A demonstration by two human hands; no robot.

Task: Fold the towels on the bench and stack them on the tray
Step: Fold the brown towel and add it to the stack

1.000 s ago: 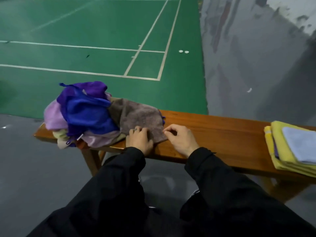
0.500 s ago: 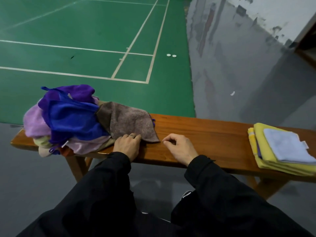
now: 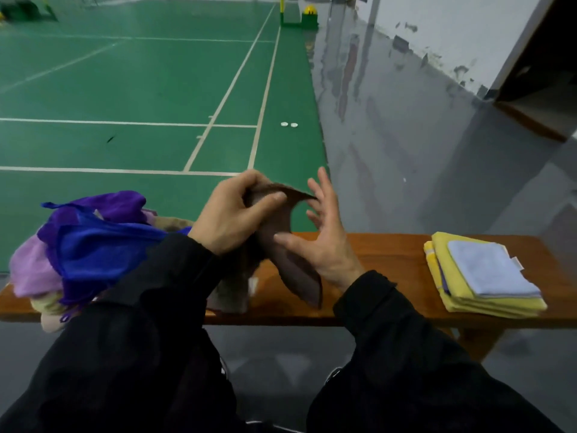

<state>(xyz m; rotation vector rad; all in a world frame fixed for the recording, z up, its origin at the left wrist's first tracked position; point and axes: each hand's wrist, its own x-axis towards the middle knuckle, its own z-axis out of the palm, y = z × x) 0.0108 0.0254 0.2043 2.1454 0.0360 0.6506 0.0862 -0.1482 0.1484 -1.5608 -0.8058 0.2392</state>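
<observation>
Above wooden bench [image 3: 390, 254]: brown towel [image 3: 299, 276] hanging long-axis down from left hand [image 3: 228, 214] pinching its top edge, right hand [image 3: 321, 232] nearer the loose corner, fingers spread, touching cloth; beyond, folded stack [image 3: 480, 273] well right.

brown towel [image 3: 296, 270]: its lower left part is hidden behind the left sleeve [image 3: 162, 276]
towel heap [image 3: 87, 245]: near side covered by that sleeve
tray: cannot tell whether one lies under the folded stack [image 3: 480, 276]
tabletop [image 3: 390, 254]: left end hidden under the heap
left hand [image 3: 228, 214]: fingertips buried in the cloth
</observation>
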